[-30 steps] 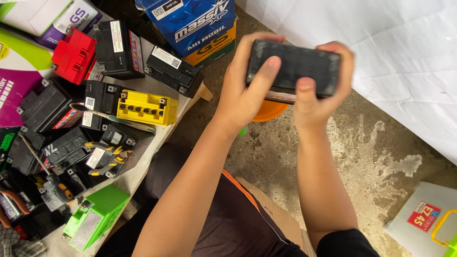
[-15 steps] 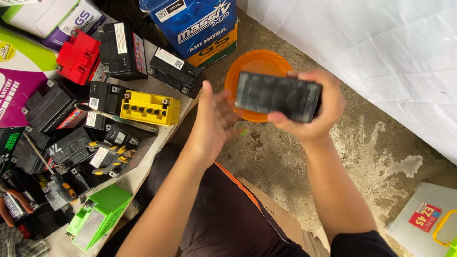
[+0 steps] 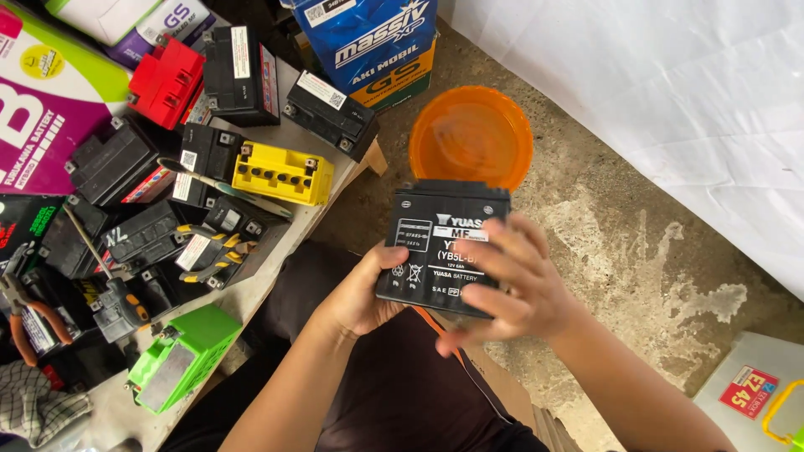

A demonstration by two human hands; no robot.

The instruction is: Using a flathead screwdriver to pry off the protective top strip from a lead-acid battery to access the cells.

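Head view. Surface (image 3: 276, 276) at left, crowded: black batteries, a yellow battery (image 3: 281, 174), a red battery (image 3: 166, 81), a green battery (image 3: 182, 358) near its edge, pliers (image 3: 29, 314) far left. Concrete floor (image 3: 636, 251) to the right; orange bucket (image 3: 471, 136) on it, white sheet (image 3: 670, 92) beyond, blue carton (image 3: 377, 46) at far centre.

Black battery (image 3: 440, 247): rectangular, white printed label facing up, held over the lap, in front of the bucket. Left hand (image 3: 362, 293) grips its left edge; right hand (image 3: 515, 285) lies fingers spread across the label.

Open floor lies right of the hands; surface edge close at left.
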